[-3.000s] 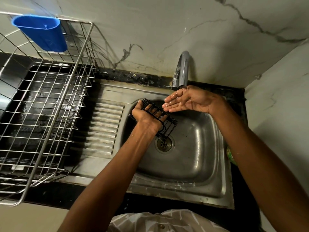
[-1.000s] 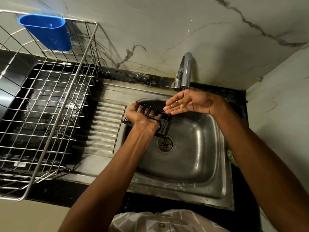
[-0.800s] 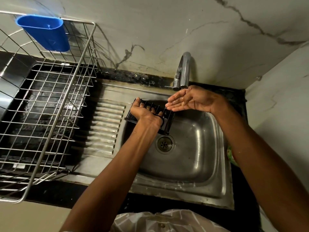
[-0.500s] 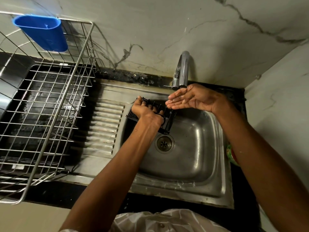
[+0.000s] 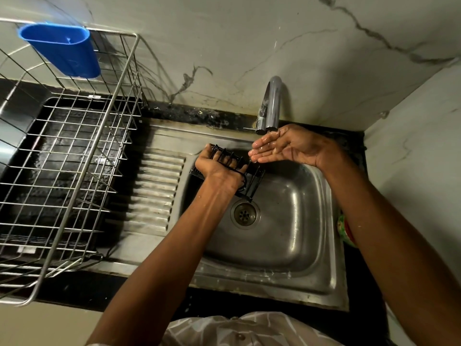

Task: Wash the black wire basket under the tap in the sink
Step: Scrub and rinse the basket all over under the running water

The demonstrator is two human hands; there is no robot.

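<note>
Left hand (image 5: 217, 168) grips the black wire basket (image 5: 245, 176), just left of and below the tap (image 5: 270, 106); right hand (image 5: 284, 147) cupped open beneath the spout.

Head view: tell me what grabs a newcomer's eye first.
Two hands meet over the steel sink: the left hand grips the black wire basket, and the right hand is cupped, wet, under the tap. On the left, a blue cup hangs on the wire dish rack.

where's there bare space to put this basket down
The ribbed drainboard between dish rack and sink is bare, as is the basin's near half. It's crowded under the tap, around both hands.
</note>
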